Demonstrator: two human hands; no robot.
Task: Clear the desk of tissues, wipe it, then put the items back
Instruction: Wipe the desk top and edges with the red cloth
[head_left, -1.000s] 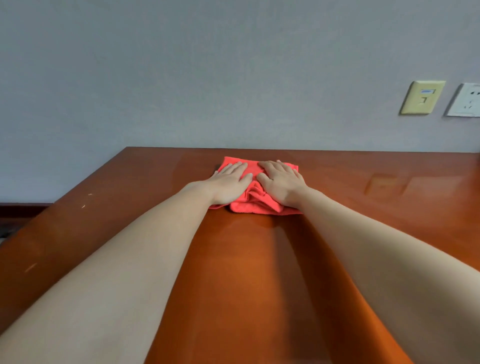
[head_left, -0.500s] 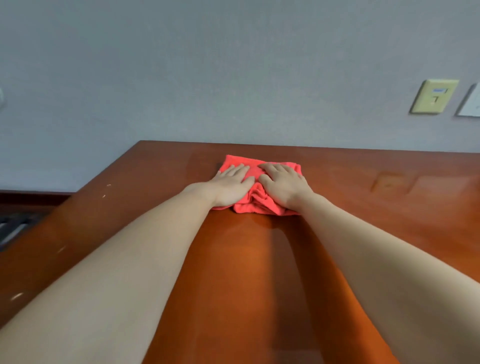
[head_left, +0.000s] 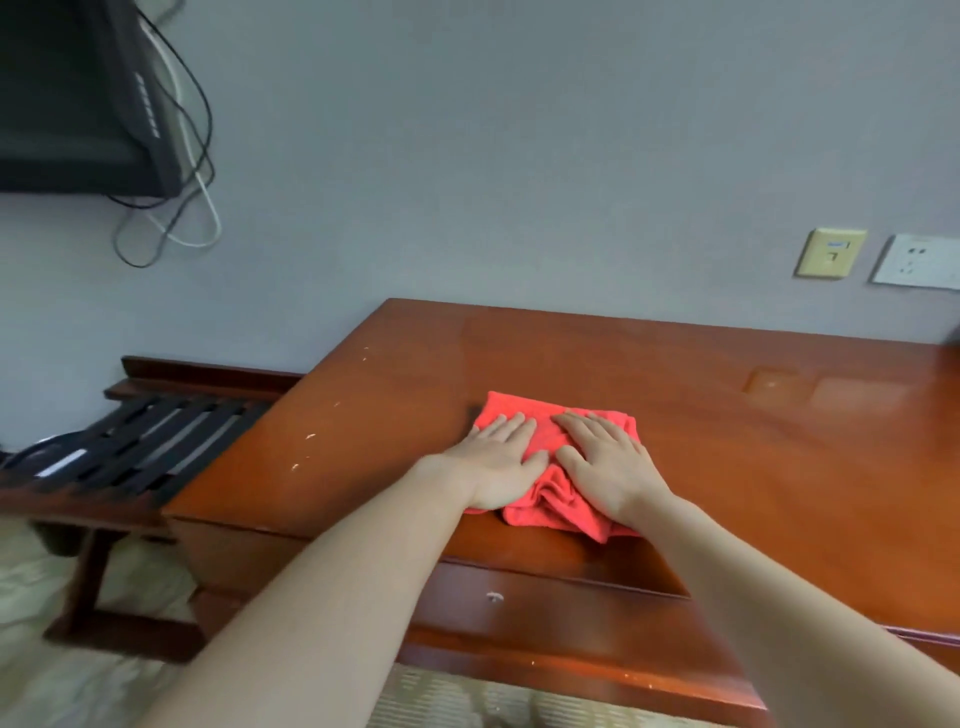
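A red cloth (head_left: 545, 431) lies bunched on the brown wooden desk (head_left: 727, 447), near its front edge and left of centre. My left hand (head_left: 496, 462) presses flat on the cloth's left part, fingers spread. My right hand (head_left: 605, 462) presses flat on its right part, fingers spread too. Both palms sit on top of the cloth rather than gripping it. No tissues or other items show on the desk.
A drawer with a small knob (head_left: 494, 597) sits under the desk's front edge. A low slatted wooden rack (head_left: 156, 441) stands to the left. A dark screen (head_left: 78, 98) with hanging cables is on the wall, and two wall sockets (head_left: 831, 253) at right.
Both hands have pulled the cloth back from the desk's far part toward its front edge. The view has swung left and back, revealing the rack, screen and drawer.
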